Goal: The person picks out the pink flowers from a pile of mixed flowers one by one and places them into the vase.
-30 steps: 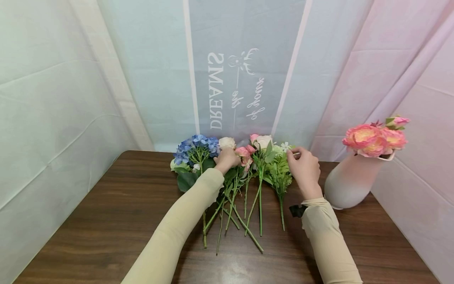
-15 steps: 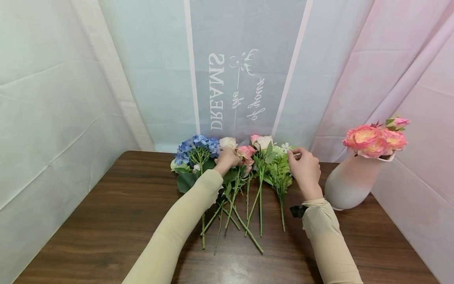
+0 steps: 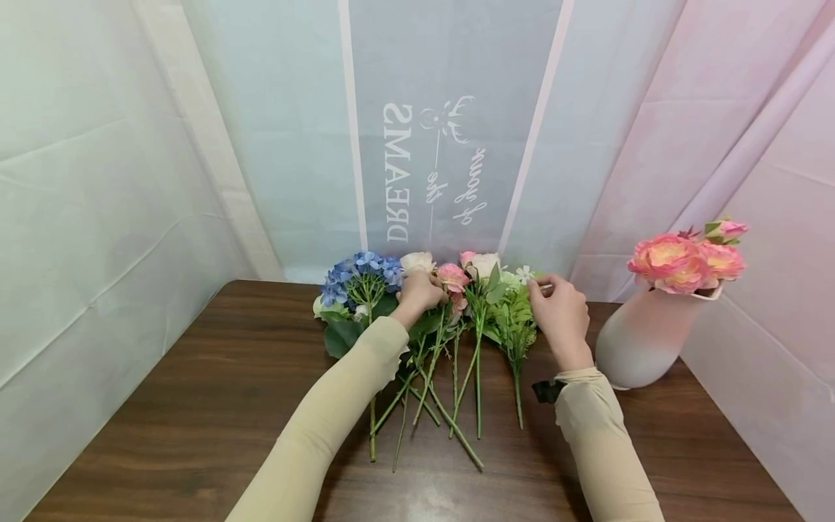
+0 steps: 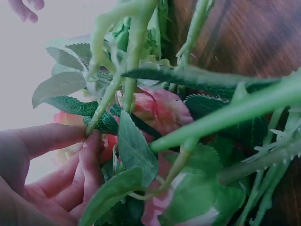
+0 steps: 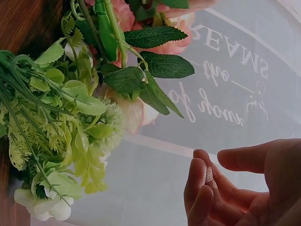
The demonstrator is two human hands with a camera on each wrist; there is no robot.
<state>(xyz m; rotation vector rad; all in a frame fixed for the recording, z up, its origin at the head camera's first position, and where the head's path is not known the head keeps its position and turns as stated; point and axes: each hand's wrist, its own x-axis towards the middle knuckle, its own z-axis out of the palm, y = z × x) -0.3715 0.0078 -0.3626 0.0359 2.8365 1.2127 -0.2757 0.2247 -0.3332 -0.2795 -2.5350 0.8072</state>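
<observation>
Among the flowers, my left hand pinches a thin green stem between thumb and fingertip, as the left wrist view shows. Pink flowers lie just right of it, a cream rose behind it and blue hydrangea to its left. My right hand holds nothing; its fingers are loosely bent, the thumb apart from them. Beside it are light green foliage and a small white flower.
At the right of the brown table a white and pink vase holds pink-orange flowers. Several loose stems cross toward the front. A printed cloth hangs behind the table's back edge.
My left hand has shifted very slightly to the right, and the pink flowers beside it show a little more. Some stem ends have slid slightly left. My right hand has stayed nearly still.
</observation>
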